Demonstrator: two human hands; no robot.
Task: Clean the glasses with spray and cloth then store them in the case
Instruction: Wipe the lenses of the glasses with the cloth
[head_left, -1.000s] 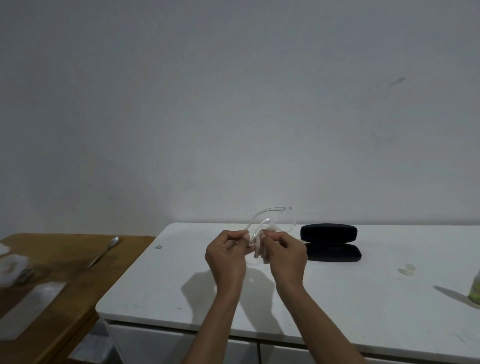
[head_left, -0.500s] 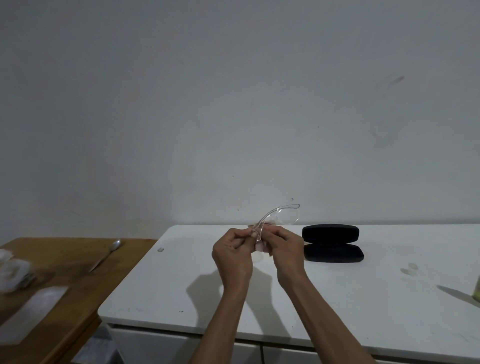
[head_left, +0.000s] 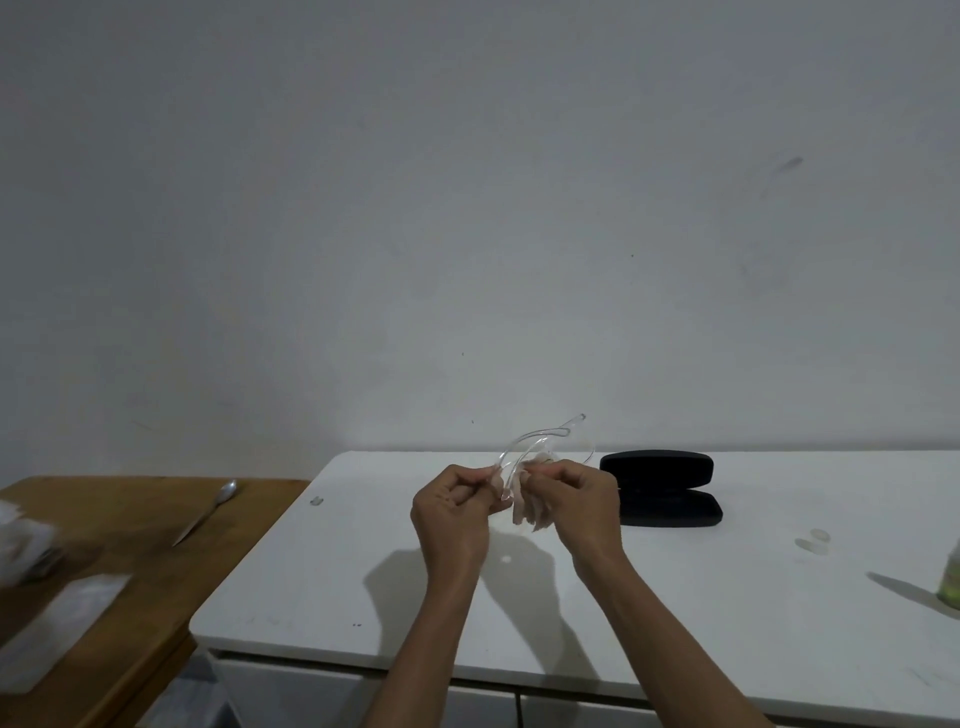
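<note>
— Where are the glasses right now?

— The clear, frameless plastic glasses (head_left: 530, 452) are up in the air between my two hands, above the white bench (head_left: 675, 597). Their transparent arms curve up and away to the right, past the bench's far edge.

— And your grip?

— My left hand (head_left: 457, 512) pinches the near end of the glasses between thumb and curled fingers. My right hand (head_left: 582, 506) has its fingers curled round a small pale crumpled cloth (head_left: 530, 512), which is pressed against the glasses; a fold of it hangs down below my fingers. The two hands are nearly touching.

— Is the case close?

— The black oblong glasses case (head_left: 662, 488) lies open on the bench just to the right of my right hand, its lid tipped back toward the grey wall (head_left: 467, 208).

— The spray?

— At the far right edge of the bench there is a greenish-yellow bottle (head_left: 949, 587), cut off by the frame; I cannot tell whether it is the spray. Between it and the case sits a small clear piece (head_left: 813, 540), too faint to identify.

— Anything else around?

— Another small clear bit (head_left: 316, 501) lies near the bench's left edge. To the left stands a brown wooden table (head_left: 156, 571), lower than the bench, with a metal spoon (head_left: 208, 512) lying on it, a blurred white bundle (head_left: 23, 545) at its left edge, and a flat translucent sheet (head_left: 62, 629) nearer to me.
</note>
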